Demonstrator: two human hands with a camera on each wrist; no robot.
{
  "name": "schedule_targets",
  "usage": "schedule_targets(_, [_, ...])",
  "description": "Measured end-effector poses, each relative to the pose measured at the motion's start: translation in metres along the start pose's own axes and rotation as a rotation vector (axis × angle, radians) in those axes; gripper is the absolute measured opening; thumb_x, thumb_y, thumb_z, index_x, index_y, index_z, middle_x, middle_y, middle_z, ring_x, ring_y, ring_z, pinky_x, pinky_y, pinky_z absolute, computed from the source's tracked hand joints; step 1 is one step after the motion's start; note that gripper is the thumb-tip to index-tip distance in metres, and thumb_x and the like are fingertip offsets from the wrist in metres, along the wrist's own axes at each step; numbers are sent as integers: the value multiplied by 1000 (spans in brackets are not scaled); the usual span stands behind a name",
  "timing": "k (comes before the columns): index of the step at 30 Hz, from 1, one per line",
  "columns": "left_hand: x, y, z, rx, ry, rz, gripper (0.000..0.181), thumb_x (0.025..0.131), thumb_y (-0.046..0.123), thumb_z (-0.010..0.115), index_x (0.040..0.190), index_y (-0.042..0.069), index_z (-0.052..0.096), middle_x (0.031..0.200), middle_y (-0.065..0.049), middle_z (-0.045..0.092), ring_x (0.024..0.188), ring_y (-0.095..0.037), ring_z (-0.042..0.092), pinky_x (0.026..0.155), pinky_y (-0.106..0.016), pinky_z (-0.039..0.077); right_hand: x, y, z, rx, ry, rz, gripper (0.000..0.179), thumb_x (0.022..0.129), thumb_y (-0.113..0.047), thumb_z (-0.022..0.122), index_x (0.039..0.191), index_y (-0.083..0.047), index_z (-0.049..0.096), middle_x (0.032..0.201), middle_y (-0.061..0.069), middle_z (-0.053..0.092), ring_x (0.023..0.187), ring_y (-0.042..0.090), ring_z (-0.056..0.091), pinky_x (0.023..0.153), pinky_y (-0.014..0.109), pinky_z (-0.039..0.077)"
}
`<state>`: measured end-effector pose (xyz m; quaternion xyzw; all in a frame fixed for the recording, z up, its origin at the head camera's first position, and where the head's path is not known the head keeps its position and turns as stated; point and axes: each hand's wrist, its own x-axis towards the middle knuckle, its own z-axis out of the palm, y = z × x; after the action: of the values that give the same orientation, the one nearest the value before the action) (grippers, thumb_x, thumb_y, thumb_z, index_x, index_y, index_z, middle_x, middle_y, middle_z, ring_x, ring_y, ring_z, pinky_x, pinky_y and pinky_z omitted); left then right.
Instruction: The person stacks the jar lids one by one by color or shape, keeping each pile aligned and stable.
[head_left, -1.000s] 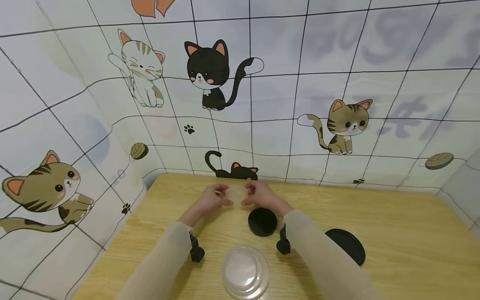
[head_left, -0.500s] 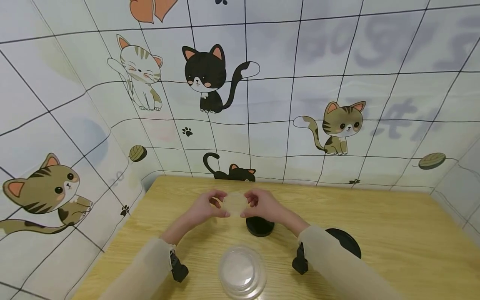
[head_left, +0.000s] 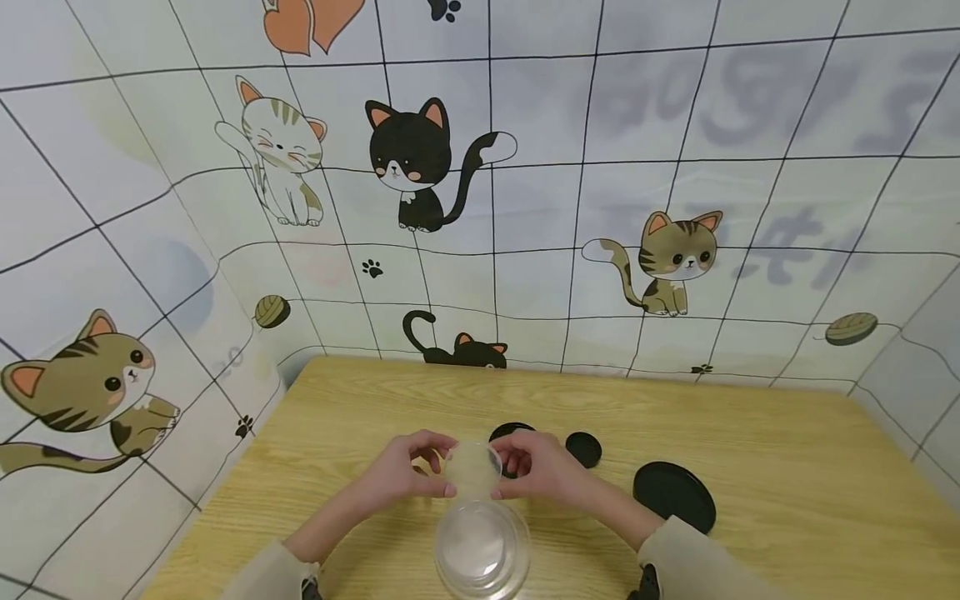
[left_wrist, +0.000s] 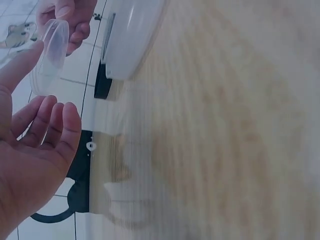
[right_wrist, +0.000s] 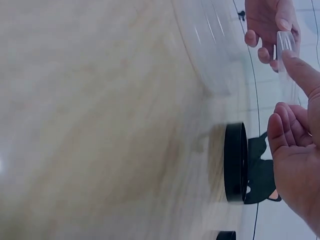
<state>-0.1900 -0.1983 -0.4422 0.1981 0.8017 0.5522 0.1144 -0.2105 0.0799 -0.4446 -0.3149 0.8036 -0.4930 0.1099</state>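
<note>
Both hands hold a small clear round plastic container (head_left: 472,472) between them, just beyond a stack of larger clear plastic containers (head_left: 482,550). My left hand (head_left: 401,471) pinches its left side with thumb and fingers. Opposite, my right hand (head_left: 543,471) pinches the right side. In the left wrist view the small container (left_wrist: 52,57) is shallow and tilted, raised off the table. The right wrist view catches its rim (right_wrist: 287,65) edge-on between the two hands. Behind the right hand lies a black round lid (head_left: 512,428), partly hidden.
A smaller black lid (head_left: 583,450) lies right of the right hand, and a larger black lid (head_left: 675,497) farther right. They rest on a wooden table (head_left: 787,467). A cat-patterned cloth (head_left: 540,208) hangs behind and along the left side.
Both hands have drawn the small clear container nearer the person, from the far part of the table to just beyond the stack. The smallest black lid has come into view beside the right hand.
</note>
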Motion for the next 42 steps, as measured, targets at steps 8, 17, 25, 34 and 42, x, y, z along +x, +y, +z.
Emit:
schedule_targets(8, [-27,6,17,51,0,14,54,77,13,91,124,-1,68,106,-11,62,92,-20,57,71,-28,55,-26,-7,10,-44,-35,-77,53,80,-17,90,122,5,68,93,-3,61,79,7,58,70,25,54])
schedule_targets(17, [-44,1,29,104,-15,30,55,72,15,95,120,7,70,105,-3,63,88,-14,58,65,-25,51,-43,-9,23,-42,-34,-117,51,77,-17,92,117,5,70,90,-4,62,75,2,55,65,22,53])
schedule_targets(25, [-56,1,31,94,-14,63,52,72,14,94,118,7,70,105,-2,64,86,-13,58,63,-24,51,-44,-13,30,-62,-35,-69,48,72,-16,94,113,-2,72,87,-11,60,74,0,54,65,21,52])
schedule_targets(34, [-60,-4,35,113,8,34,52,74,14,93,119,6,69,102,-1,62,84,-11,57,64,-23,51,-45,-10,35,-47,-46,-62,48,76,-14,92,117,0,72,89,-9,62,73,0,56,65,21,54])
schedule_targets(42, [-59,-7,34,135,4,58,51,75,15,93,119,5,69,102,-1,62,81,-10,56,63,-23,51,-45,-11,33,-76,-67,-81,41,82,-17,88,117,-1,72,88,-9,61,74,0,55,67,21,54])
